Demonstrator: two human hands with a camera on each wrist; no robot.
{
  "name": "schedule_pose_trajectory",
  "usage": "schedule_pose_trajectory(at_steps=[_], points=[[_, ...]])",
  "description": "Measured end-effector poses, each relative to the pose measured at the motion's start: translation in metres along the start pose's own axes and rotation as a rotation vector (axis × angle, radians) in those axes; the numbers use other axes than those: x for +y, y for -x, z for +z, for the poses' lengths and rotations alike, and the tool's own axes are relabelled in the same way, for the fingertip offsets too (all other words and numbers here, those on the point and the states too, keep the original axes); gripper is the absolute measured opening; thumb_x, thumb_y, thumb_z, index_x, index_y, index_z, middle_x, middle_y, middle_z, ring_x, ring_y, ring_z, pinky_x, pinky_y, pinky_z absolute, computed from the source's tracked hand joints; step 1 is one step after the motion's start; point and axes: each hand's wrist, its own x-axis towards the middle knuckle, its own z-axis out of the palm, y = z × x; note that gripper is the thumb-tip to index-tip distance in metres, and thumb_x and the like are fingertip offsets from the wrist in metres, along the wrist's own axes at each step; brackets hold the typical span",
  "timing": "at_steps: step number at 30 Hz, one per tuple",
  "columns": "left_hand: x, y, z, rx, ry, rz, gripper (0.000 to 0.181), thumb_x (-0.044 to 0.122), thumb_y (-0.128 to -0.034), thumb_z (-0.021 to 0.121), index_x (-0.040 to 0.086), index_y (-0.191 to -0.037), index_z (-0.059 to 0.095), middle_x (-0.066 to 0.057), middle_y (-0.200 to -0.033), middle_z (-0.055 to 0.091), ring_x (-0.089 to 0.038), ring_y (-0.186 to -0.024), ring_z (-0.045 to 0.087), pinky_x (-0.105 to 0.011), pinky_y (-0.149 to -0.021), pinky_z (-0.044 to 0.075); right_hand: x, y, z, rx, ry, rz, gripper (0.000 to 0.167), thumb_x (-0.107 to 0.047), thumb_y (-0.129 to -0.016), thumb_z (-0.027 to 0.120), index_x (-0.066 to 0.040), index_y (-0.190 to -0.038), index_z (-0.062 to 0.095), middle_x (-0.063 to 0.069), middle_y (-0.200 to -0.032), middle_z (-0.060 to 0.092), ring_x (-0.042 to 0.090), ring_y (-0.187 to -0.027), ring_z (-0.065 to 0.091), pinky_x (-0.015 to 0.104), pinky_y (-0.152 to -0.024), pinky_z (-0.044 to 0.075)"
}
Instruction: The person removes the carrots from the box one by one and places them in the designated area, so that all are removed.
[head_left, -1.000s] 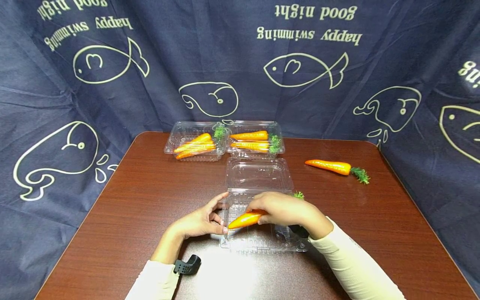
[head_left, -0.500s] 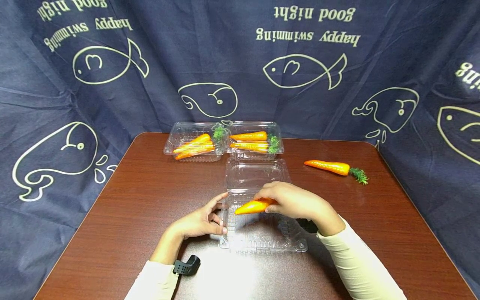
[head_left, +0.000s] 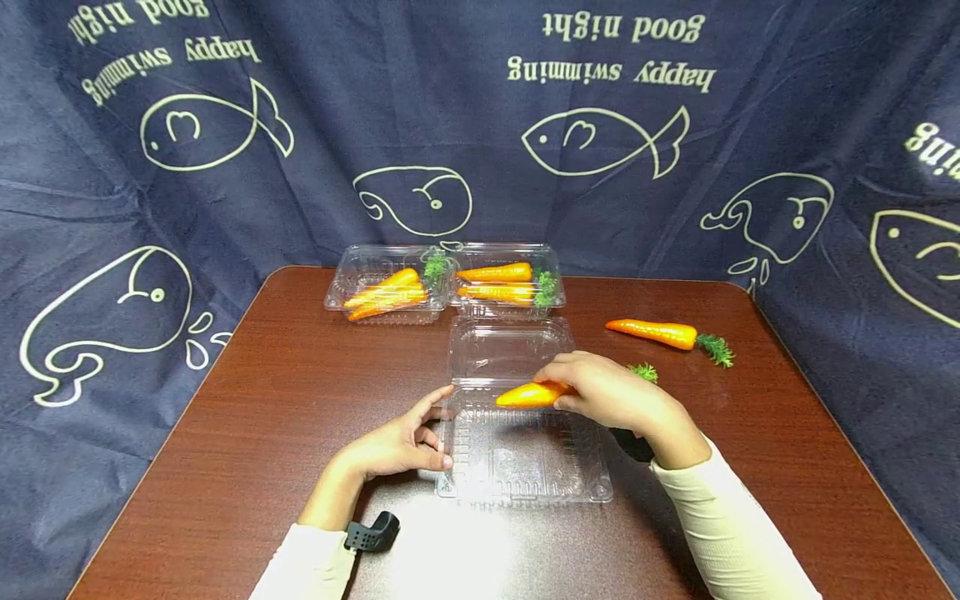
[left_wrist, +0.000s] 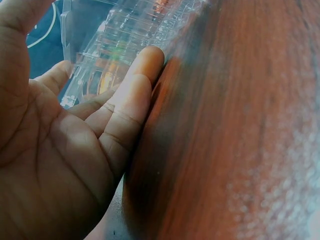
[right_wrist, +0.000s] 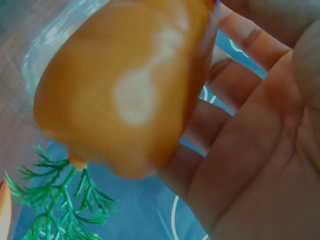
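My right hand [head_left: 600, 390] grips an orange carrot [head_left: 528, 395] above the far part of an open clear plastic clamshell container [head_left: 525, 492]. Its tip points left. The green top [right_wrist: 60, 205] hangs from the thick end in the right wrist view, and the hand hides the carrot's middle in the head view. My left hand [head_left: 397, 437] rests against the container's left edge, thumb and fingers spread, holding nothing. In the left wrist view, extended fingers [left_wrist: 127, 120] touch the container's clear wall [left_wrist: 145, 30]. The container's lid [head_left: 510, 348] lies folded back, away from me.
Two closed clear containers stand side by side at the back, one with carrots [head_left: 386, 293] on the left, the other with carrots [head_left: 495, 292] on the right. A loose carrot [head_left: 652, 332] lies at the right on the brown table [head_left: 262, 400]. A dark curtain [head_left: 315, 192] hangs behind.
My right hand has moved the carrot away from me and to the right, from low over the container's near part to its far part. The left hand has stayed in place.
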Motion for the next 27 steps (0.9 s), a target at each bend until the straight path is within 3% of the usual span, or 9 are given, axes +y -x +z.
schedule_pose_trajectory(at_steps=[13,27], points=[[0.001,0.0,0.0,-0.006,0.008,0.001,0.103,0.006,-0.0847,0.078,0.018,-0.159,0.008,-0.026,-0.15,0.031,-0.022,-0.089,0.058,-0.025,-0.071,0.049,0.022,0.012,-0.005,0.038,-0.032,0.031,0.033,0.0,-0.079,0.079,-0.008,-0.111,0.07,-0.003,-0.097,0.065,0.013,-0.087,0.057,0.037,-0.079,0.047],[-0.002,-0.001,0.0,-0.004,0.003,0.017,0.103,0.005,-0.0848,0.077,0.016,-0.159,0.007,-0.027,-0.149,0.032,-0.022,-0.089,0.059,-0.025,-0.072,0.049,0.047,0.031,-0.007,0.043,-0.067,0.14,0.032,-0.002,-0.082,0.077,-0.009,-0.113,0.071,-0.004,-0.1,0.066,0.013,-0.09,0.058,0.038,-0.081,0.046]])
